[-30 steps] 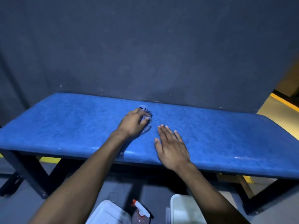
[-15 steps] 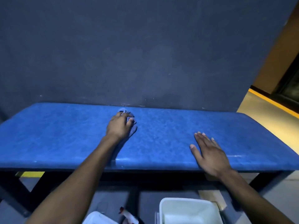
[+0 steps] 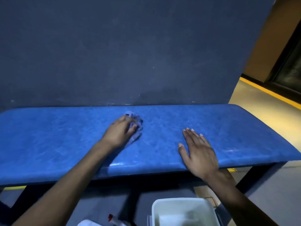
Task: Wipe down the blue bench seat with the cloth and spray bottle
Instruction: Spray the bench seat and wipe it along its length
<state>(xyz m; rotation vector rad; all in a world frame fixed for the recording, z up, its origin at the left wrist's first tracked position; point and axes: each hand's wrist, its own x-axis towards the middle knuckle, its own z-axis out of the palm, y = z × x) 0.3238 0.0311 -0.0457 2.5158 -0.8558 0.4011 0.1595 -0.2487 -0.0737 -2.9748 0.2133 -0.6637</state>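
Note:
The blue bench seat point(image 3: 228, 128) runs across the whole view against a dark wall. My left hand point(image 3: 118, 132) presses a crumpled bluish cloth point(image 3: 136, 123) onto the seat near its middle, fingers curled over it. My right hand point(image 3: 197, 152) lies flat on the seat to the right, near the front edge, fingers spread and holding nothing. The spray bottle point(image 3: 112, 218) stands on the floor below the bench; only its red-tipped nozzle shows at the bottom edge.
A white bin point(image 3: 184, 207) stands on the floor in front of the bench, bottom right of centre. Another white container's corner point(image 3: 86, 223) peeks in at the bottom. Dark bench legs point(image 3: 254, 175) stand below. A yellow floor line point(image 3: 267, 92) runs at right.
The view has swung right along the bench. My left hand with the cloth has slid rightward over the seat. My right hand stays flat near the front edge.

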